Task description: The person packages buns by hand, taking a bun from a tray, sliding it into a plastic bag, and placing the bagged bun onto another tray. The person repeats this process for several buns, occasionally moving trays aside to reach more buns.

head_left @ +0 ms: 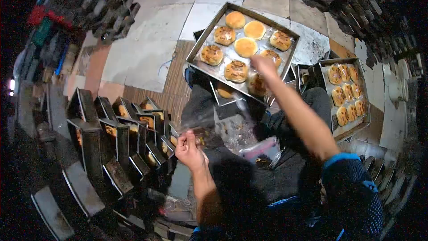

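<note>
A metal tray (228, 14) lies tilted in front of me with several round buns on it. Some buns are in clear printed wrappers, such as the wrapped bun (236, 71); others are bare, like the golden bun (245, 47). My right hand (264, 66) reaches over the tray's near side, blurred, beside the bare bun and a wrapped one; its fingers are too smeared to read. Lower left, my left hand (190, 150) is closed, thumb against fingers, on a clear plastic wrapper (203, 135) blurred by motion. A clear plastic bag (261, 149) lies on my lap.
On the right stands a second tray (366, 102) holding several wrapped buns. Dark metal loaf tins (117, 140) with bread inside crowd the left. More tins are stacked at the upper left and upper right. Beneath the first tray is another tray (221, 101). The floor is tiled (147, 53).
</note>
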Demonstrator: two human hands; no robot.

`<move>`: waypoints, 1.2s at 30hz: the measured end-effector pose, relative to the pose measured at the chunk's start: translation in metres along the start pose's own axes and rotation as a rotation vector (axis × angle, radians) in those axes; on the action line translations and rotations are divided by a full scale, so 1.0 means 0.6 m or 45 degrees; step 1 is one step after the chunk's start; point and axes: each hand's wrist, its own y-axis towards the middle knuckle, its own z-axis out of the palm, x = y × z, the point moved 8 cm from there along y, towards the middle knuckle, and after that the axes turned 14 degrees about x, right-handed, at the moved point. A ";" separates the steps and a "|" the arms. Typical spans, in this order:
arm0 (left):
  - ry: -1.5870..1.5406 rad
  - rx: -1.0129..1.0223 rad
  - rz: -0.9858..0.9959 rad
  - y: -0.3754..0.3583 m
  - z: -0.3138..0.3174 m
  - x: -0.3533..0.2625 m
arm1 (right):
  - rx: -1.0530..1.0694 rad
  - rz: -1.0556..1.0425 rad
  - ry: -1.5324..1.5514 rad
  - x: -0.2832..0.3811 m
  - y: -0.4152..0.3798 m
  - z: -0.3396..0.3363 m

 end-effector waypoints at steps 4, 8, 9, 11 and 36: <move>-0.078 0.049 0.074 0.011 -0.003 -0.018 | 0.053 0.408 0.237 -0.096 0.243 0.021; -0.438 0.110 -0.115 0.011 -0.080 0.068 | 0.023 0.179 0.809 -0.091 0.298 0.053; -1.245 0.264 -0.246 0.010 -0.055 0.091 | 0.103 0.107 0.836 -0.097 0.307 0.034; -1.230 0.232 -0.211 0.020 -0.005 0.049 | 0.993 -0.162 0.920 -0.035 0.253 0.051; 0.423 0.342 -0.153 -0.073 0.024 -0.127 | 1.072 -0.163 1.182 0.093 -0.480 -0.067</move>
